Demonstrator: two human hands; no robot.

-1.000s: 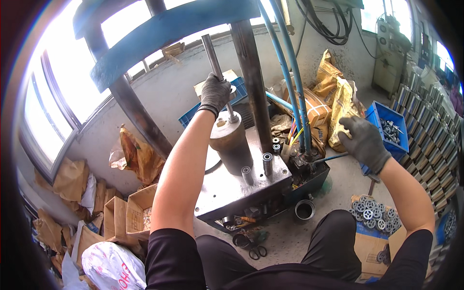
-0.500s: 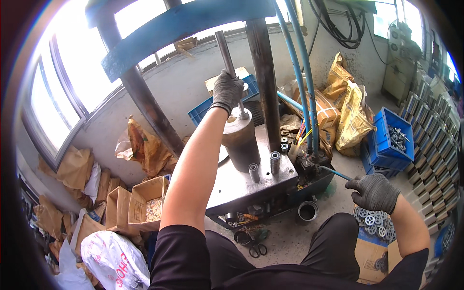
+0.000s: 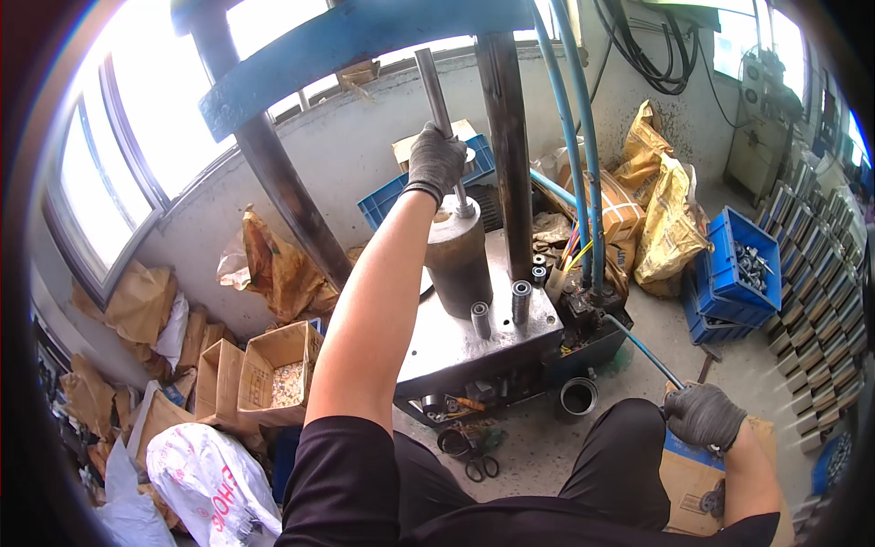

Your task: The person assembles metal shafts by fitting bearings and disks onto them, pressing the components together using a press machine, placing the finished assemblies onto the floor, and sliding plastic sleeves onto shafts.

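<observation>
My left hand (image 3: pixel 436 164), in a dark grey glove, wraps round a metal shaft (image 3: pixel 432 87) beneath the blue crossbeam of a press frame (image 3: pixel 365 41). The shaft tilts slightly, its lower end at the top of a thick steel cylinder (image 3: pixel 460 264) on the metal press table (image 3: pixel 433 346). My right hand (image 3: pixel 704 416), gloved alike, is closed on the end of a long lever (image 3: pixel 643 349) that runs to the pump unit (image 3: pixel 583 314). Two small stacks of ring-shaped bearings (image 3: pixel 520 303) stand in front of the cylinder.
Blue hoses (image 3: pixel 588 182) hang beside the press's right post (image 3: pixel 508 155). Cardboard boxes (image 3: pixel 278 374) stand at the left. Blue crates (image 3: pixel 743 264) of metal parts and stacked metal tubes (image 3: pixel 811 301) are at the right. A metal can (image 3: pixel 577 398) and scissors (image 3: pixel 481 468) lie near my legs.
My right hand has moved down with the lever, which now slopes more steeply. My left hand keeps its hold on the shaft. The whole view has shifted slightly.
</observation>
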